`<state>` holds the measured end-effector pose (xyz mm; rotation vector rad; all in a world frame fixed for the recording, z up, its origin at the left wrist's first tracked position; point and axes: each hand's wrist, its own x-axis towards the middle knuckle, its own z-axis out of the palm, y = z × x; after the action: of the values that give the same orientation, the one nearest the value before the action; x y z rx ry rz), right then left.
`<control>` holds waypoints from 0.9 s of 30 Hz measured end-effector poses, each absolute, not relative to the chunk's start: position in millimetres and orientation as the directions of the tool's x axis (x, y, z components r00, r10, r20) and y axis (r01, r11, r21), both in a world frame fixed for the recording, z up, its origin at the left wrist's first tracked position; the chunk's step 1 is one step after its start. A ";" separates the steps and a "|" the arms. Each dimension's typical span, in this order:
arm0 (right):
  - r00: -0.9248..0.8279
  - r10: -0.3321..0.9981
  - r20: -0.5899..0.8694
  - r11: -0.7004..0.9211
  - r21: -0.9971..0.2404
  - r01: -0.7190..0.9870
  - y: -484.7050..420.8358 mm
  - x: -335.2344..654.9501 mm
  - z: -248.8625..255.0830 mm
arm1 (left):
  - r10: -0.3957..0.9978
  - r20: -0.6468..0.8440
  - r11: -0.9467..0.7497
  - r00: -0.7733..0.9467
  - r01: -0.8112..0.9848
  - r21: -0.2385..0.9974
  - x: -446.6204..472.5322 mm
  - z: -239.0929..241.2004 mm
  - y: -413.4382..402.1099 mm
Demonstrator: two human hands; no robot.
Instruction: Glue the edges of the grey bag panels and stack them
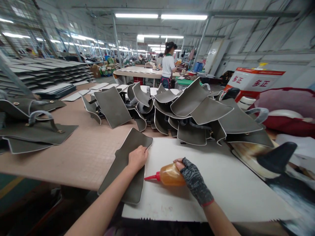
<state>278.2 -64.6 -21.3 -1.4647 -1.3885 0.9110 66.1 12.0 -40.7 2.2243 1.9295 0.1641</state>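
My bare left hand (138, 158) is closed on a dark grey leather-like panel (128, 186), its fingers curled at the panel's right edge. The panel has a pale edge and a notch on its left side. My right hand (193, 178), in a grey fingerless knit glove, grips a squeeze bottle (172, 174) of amber liquid. The bottle lies nearly level, its red nozzle pointing left with the tip close to the panel's right edge. I cannot tell whether the tip touches. Beneath both is a white board (221, 183).
Grey bag pieces with handles (192, 114) are heaped behind the board. More handled pieces (39, 129) lie at the left on the brown table (73, 154). Stacked panels (41, 73) stand at the back left. A black cone-shaped object (278, 159) sits at right. A person (168, 67) stands farther back.
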 end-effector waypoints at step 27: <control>-0.087 0.920 -0.382 -0.215 -0.308 -0.927 -53.1 290.3 -70.1 | 0.926 0.048 -0.375 0.375 0.927 0.010 63.5 -47.5 -18.5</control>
<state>290.3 -53.1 -70.1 -0.5812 0.0154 1.6906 63.5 -18.5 -47.5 2.6196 1.7657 0.0727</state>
